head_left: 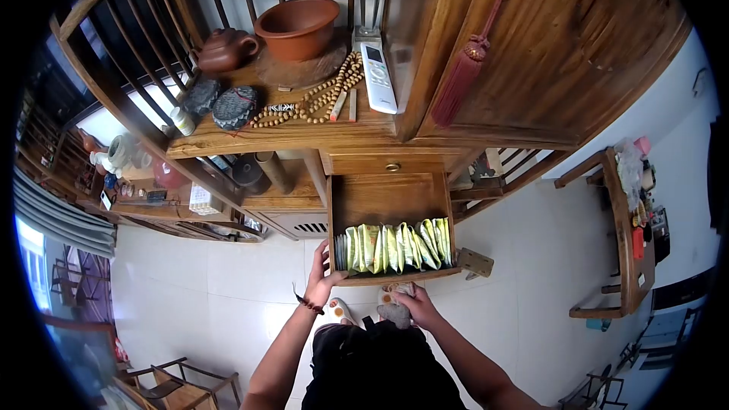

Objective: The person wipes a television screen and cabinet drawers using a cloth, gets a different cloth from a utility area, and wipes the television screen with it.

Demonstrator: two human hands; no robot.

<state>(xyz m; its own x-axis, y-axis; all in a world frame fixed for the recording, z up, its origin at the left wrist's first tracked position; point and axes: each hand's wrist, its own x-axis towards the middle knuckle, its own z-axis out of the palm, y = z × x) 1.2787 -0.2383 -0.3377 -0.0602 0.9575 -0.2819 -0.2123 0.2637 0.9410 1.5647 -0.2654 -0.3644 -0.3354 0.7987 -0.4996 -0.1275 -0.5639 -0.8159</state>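
A wooden drawer [391,196] is pulled out of the cabinet in front of me. Across its front part stands a row of yellow-green packets [391,248], several of them side by side. My left hand [322,277], with a beaded bracelet [309,304] on the wrist, grips the drawer's front left corner, thumb over the edge. Just below the drawer front, my right hand [418,306] is closed around a crumpled grey cloth [395,313]. The cloth hangs close to my body, over my feet.
Above the drawer, a shelf carries a clay teapot [225,50], a terracotta bowl [298,29], wooden beads [315,101] and a white remote control [378,78]. A red tassel [460,87] hangs from the cabinet door. Another wooden table [626,258] stands at the right.
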